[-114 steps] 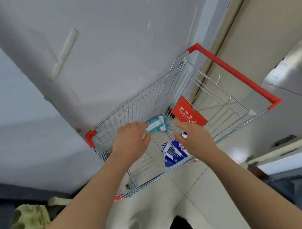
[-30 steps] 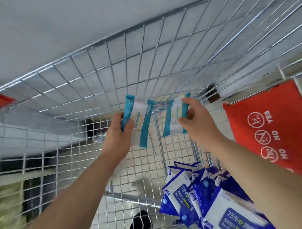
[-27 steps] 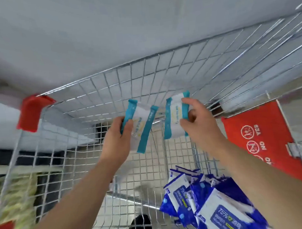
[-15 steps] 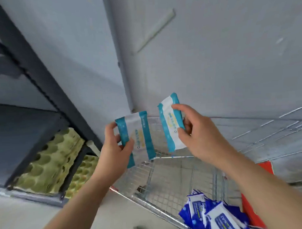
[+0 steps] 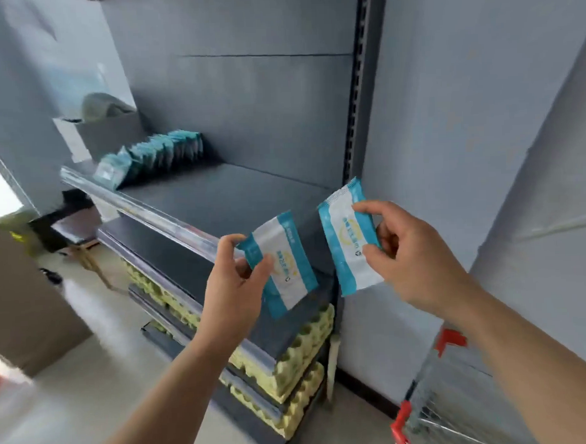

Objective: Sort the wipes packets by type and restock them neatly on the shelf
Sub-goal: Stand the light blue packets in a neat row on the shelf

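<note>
Near the right end of the grey metal shelf (image 5: 217, 194), the left hand (image 5: 234, 290) pinches a teal-and-white plastic wipes packet (image 5: 283, 265); the right hand (image 5: 415, 250) pinches its twin packet (image 5: 347, 240), both roughly upright. Their matching row (image 5: 156, 153) stands far left, nearer the left hand.

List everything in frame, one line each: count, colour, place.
left-hand packet: 1, teal and white, held in front of the shelf edge
right-hand packet: 1, teal and white, held to the right of the other
shelved packets: one row, count unclear, teal, far left end of the shelf
shelf: 1 unit, dark grey, against the wall
egg trays: stacks, count unclear, pale yellow-green, lower shelves
cart: 1, silver wire with red corners, bottom right
left hand: 1, bare, fingers pinch the left-hand packet
right hand: 1, bare, fingers pinch the right-hand packet
</note>
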Motion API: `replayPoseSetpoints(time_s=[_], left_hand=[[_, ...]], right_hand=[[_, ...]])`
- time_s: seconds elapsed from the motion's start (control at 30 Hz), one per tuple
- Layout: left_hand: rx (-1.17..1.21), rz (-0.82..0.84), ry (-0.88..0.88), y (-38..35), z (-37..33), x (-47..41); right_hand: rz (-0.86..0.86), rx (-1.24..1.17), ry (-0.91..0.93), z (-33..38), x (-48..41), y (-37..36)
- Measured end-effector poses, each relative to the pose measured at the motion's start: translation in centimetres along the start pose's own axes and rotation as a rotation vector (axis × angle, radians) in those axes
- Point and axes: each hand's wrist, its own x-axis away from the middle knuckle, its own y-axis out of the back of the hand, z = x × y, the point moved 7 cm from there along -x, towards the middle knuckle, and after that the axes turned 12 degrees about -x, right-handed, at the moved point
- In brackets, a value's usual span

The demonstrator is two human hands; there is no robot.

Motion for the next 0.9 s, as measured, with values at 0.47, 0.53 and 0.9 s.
replayPoseSetpoints(time_s=[0.47,0.53,0.9], left_hand=[[-0.098,-0.115,0.024,26.1,7.9,-19.1],[-0.139,-0.139,0.024,27.5,9.2,-22.3],[0.019,0.023,0.179,32.9,16.5,-40.4]], right_hand=[[0.019,-0.29,-0.079,9.1,-19.6,-24.8],[0.027,-0.32,-0.097,8.6,-22.1,-27.2],[0.106,-0.394,-0.143,6.0,-36.6,-38.7]])
